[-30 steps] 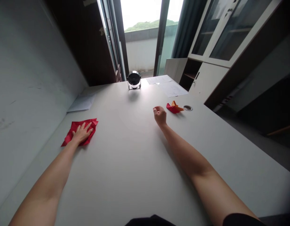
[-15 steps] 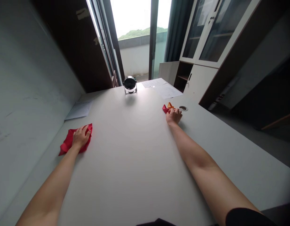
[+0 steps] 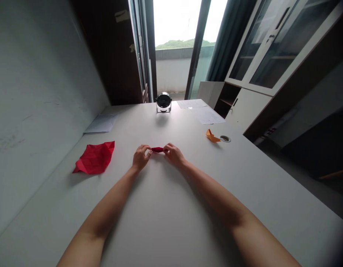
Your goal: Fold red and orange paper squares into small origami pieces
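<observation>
Both my hands meet at the middle of the white table (image 3: 165,207). My left hand (image 3: 141,156) and my right hand (image 3: 173,153) each pinch one end of a small red folded paper piece (image 3: 157,149), held just above the tabletop. A creased red paper sheet (image 3: 95,158) lies flat to the left, apart from my hands. An orange folded paper figure (image 3: 212,136) sits to the right, beside a round cable hole (image 3: 225,138).
A small black desk fan (image 3: 163,102) stands at the far end. White paper sheets (image 3: 200,109) lie at the far right and another white sheet (image 3: 101,123) at the far left by the wall. Cabinets line the right side.
My left hand left the red sheet and my right hand brought the red folded piece from beside the orange figure to the table's middle, where both hands now pinch it.
</observation>
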The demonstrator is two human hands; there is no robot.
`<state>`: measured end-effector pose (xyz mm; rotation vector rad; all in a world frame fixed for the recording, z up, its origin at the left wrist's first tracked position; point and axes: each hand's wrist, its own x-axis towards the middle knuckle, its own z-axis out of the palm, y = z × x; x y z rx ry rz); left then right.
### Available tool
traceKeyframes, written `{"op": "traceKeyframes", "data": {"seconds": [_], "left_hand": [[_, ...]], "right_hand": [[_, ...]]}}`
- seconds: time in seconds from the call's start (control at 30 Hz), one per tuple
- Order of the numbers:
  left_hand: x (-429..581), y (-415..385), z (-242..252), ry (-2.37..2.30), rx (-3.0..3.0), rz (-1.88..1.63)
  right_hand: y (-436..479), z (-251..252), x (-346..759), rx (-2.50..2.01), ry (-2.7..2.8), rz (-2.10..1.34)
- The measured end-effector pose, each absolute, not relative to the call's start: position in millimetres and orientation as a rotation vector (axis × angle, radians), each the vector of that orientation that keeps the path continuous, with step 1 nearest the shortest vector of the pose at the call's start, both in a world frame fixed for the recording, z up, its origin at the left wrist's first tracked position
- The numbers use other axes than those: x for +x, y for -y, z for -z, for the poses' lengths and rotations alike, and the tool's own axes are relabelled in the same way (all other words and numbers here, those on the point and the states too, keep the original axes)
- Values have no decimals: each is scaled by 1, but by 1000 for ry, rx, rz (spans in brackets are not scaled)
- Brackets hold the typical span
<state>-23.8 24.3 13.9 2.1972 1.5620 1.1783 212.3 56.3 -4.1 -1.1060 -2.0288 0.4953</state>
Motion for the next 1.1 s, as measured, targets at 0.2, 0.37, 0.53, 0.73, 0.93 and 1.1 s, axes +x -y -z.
{"op": "traceKeyframes", "data": {"seconds": [0.2, 0.37, 0.53, 0.73, 0.93, 1.1], "left_hand": [[-26, -15, -10, -1648, 2308, -1084], [-24, -5, -14, -1670, 2401, -1005], [-23, -1, -19, -1616, 2523, -948], [-26, -2, -17, -1592, 2507, -969], [-18, 2, -19, -1467, 2258, -1128], [-6, 0, -12, -1294, 1657, -1282]], "right_hand": [[-42, 4, 220, -1028, 2101, -490], [-35, -2, 221, -949, 2129, -462], [-30, -7, 217, -922, 2118, -475], [-25, -7, 213, -866, 2103, -546], [-19, -7, 206, -973, 2006, -629], [-21, -3, 204, -991, 2010, -623]]}}
